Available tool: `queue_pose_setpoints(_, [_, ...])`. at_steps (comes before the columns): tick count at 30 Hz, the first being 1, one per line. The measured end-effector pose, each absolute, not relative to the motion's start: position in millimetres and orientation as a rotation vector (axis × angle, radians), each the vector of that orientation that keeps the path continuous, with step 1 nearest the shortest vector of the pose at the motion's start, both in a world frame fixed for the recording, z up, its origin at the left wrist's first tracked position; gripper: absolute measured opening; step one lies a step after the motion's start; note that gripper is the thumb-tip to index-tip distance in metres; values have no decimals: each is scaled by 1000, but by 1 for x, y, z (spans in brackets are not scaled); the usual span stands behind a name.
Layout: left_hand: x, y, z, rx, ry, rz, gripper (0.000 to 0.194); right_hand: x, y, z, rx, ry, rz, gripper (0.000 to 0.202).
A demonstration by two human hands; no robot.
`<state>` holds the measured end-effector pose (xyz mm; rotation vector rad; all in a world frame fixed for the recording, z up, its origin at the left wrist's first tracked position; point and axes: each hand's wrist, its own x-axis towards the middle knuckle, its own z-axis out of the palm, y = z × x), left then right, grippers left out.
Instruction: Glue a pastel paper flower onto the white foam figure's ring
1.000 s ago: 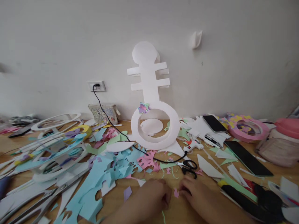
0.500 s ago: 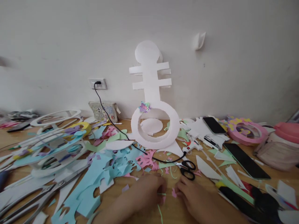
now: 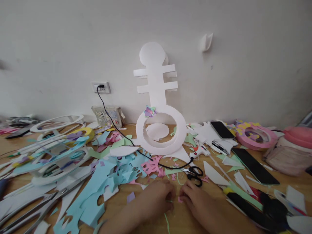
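Note:
My left hand (image 3: 159, 195) rests low over the table's front, its fingers curled inward; what they hold, if anything, is hidden. A thin green paper strip (image 3: 167, 222) lies just below its fingertips. Close by on the right, my right hand (image 3: 196, 196) pinches a small pink paper scrap (image 3: 180, 199) between thumb and fingers. The two hands are a short gap apart. Black-handled scissors (image 3: 195, 175) lie just beyond the right hand. Behind them stands a white foam figure (image 3: 157, 78) with a ring-shaped lower part and a paper flower (image 3: 149, 111) on it.
A white glue gun (image 3: 201, 151) trails a black cord to the wall socket (image 3: 101, 87). Large scissors (image 3: 56, 196) and cut blue paper (image 3: 97, 188) spread at left. Phones (image 3: 254, 166), a pink ring (image 3: 255, 141) and a pink bag (image 3: 285, 156) lie at right.
Both hands have shifted only slightly, with the right moving a little up and left toward the other. The whole view has drifted slightly left. The pink scrap stays at the right fingertips.

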<state>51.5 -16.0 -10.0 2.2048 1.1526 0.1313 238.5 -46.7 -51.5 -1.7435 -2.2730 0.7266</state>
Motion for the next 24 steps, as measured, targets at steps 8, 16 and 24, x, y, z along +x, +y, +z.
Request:
queue_pose_setpoints(8, [54,-17,-7,1995,1086,234,18,239,-54,-56,-1455,-2036,675,17])
queue_pose_setpoints(16, [58,-12,-25,1645,918,403,23,241,-57,-53,-1266,-2132,393,17])
queue_pose_setpoints(24, [60,-10,-32,1338,789,472,42,244,-57,-51,-1156,-2027,519,21])
